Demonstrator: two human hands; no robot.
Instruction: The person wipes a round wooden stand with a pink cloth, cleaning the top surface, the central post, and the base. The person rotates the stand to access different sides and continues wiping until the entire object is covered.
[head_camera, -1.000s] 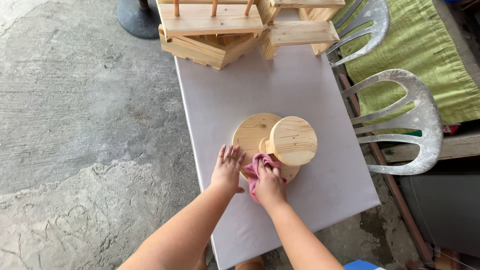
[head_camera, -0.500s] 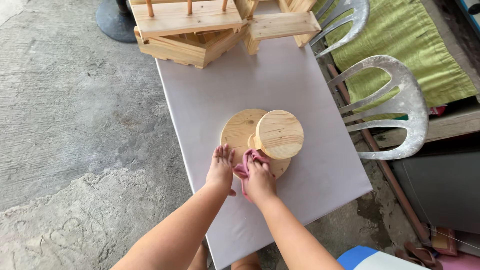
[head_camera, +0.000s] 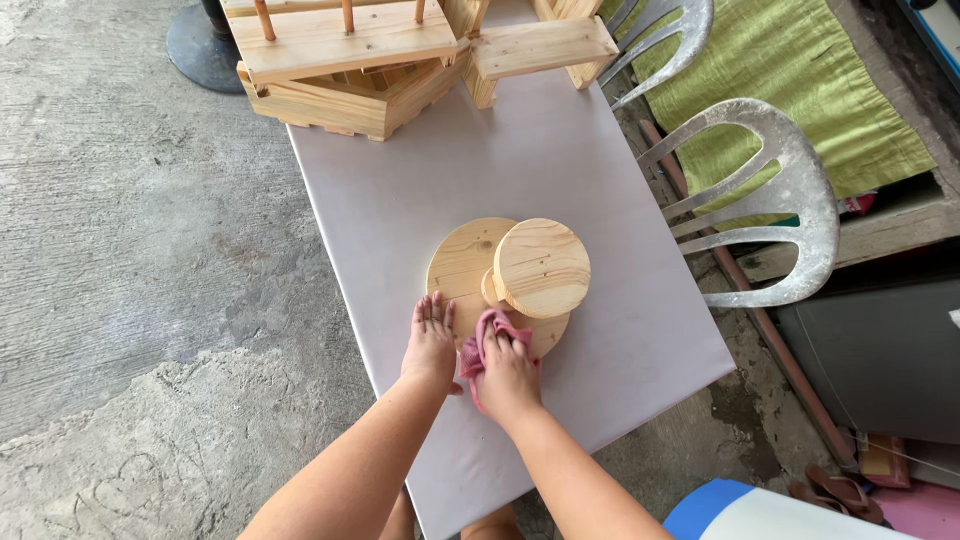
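Note:
A two-tier round wooden stand (head_camera: 510, 270) sits near the front of a grey table (head_camera: 560, 170): a wide lower disc, a short post and a smaller upper disc. My left hand (head_camera: 430, 342) lies flat, fingers spread, on the near left edge of the lower disc. My right hand (head_camera: 507, 372) presses a pink cloth (head_camera: 474, 352) against the near rim of the lower disc, just under the upper disc. Most of the cloth is hidden under my fingers.
Several pale wooden crates and racks with dowels (head_camera: 340, 60) crowd the table's far end. Two grey plastic chairs (head_camera: 770, 200) stand to the right, beside a green mat (head_camera: 800, 90). Rough concrete floor (head_camera: 130, 250) lies to the left. A blue and white object (head_camera: 760, 512) sits at bottom right.
The view shifted a little; the stand now appears lower left. My right hand with the cloth has slid slightly along the lower disc's near rim. My left hand stays flat on it.

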